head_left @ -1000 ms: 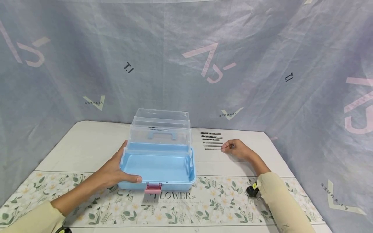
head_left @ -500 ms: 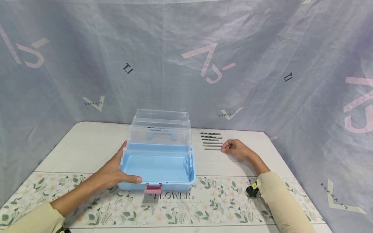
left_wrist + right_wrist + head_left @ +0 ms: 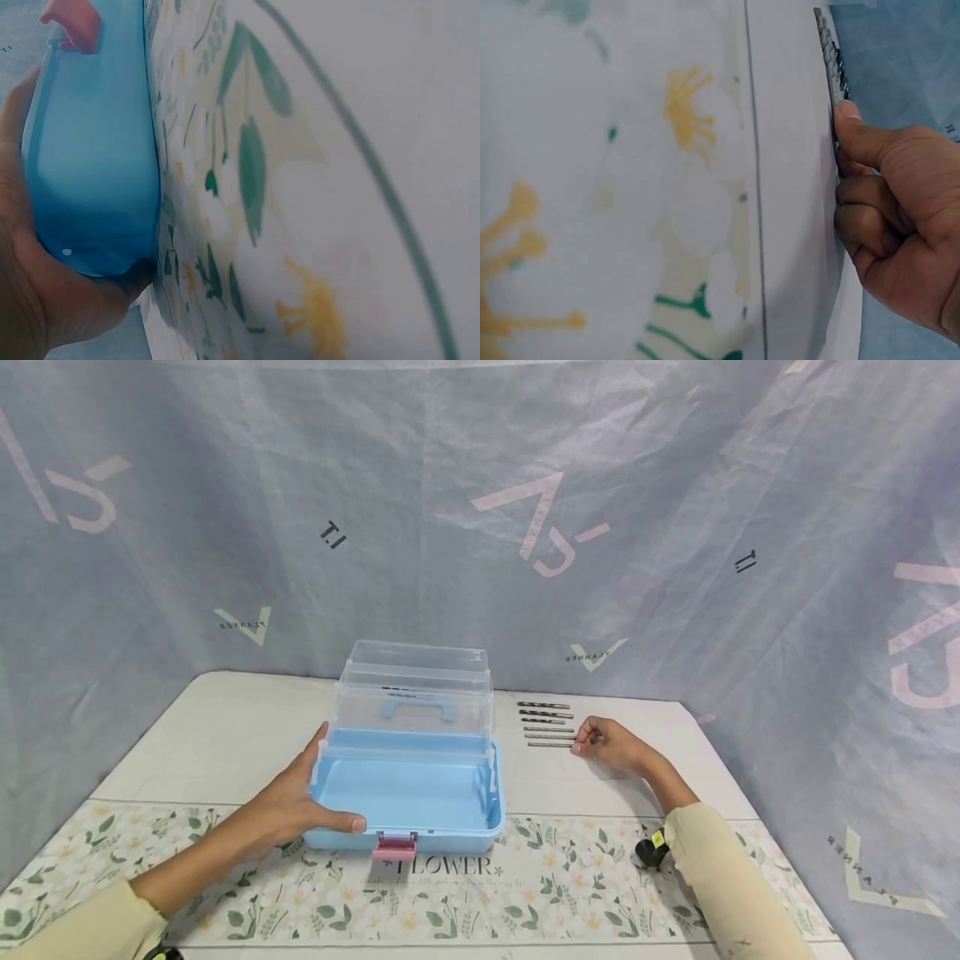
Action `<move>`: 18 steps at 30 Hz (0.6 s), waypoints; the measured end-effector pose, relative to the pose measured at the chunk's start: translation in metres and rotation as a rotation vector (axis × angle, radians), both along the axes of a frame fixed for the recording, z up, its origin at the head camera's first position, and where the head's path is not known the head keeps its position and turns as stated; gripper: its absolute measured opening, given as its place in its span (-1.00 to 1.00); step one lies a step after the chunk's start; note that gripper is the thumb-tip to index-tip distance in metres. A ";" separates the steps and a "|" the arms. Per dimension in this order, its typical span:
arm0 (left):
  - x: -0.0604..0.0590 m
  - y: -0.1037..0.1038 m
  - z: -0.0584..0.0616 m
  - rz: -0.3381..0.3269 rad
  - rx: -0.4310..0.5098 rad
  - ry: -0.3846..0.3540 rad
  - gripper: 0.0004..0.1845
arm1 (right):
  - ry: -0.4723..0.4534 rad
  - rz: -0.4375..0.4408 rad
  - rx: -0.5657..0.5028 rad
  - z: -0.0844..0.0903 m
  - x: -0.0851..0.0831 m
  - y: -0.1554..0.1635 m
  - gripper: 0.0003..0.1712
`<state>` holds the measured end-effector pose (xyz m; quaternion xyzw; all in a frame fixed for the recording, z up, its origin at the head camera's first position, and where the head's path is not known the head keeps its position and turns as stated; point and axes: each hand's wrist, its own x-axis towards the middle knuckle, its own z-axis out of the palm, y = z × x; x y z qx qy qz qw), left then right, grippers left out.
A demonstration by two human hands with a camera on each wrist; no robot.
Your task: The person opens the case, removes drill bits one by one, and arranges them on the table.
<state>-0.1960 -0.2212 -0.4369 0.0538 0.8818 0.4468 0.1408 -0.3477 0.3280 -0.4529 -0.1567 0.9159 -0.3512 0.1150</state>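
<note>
A light blue plastic storage box (image 3: 408, 789) with a raised clear tiered lid (image 3: 412, 677) stands left of the table's middle, its pink latch (image 3: 394, 846) facing me. My left hand (image 3: 292, 802) grips its left end, thumb along the front rim and fingers round the side; the left wrist view shows the palm against the box's corner (image 3: 97, 150). Several drill bits (image 3: 545, 714) lie parallel in a row to the right of the box. Thumb and forefinger of my right hand (image 3: 613, 745) pinch the right end of the nearest thin drill bit (image 3: 550, 745).
Dark drill bits (image 3: 408, 692) show through the clear lid, behind the box. A white tabletop (image 3: 247, 727) with a flowered band (image 3: 450, 910) lies under everything. Grey printed cloth (image 3: 420, 527) hangs round the table's back and sides.
</note>
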 end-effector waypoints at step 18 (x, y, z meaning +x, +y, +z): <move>-0.001 0.001 0.001 0.005 -0.004 -0.007 0.83 | 0.138 0.052 0.013 0.031 -0.006 -0.023 -0.83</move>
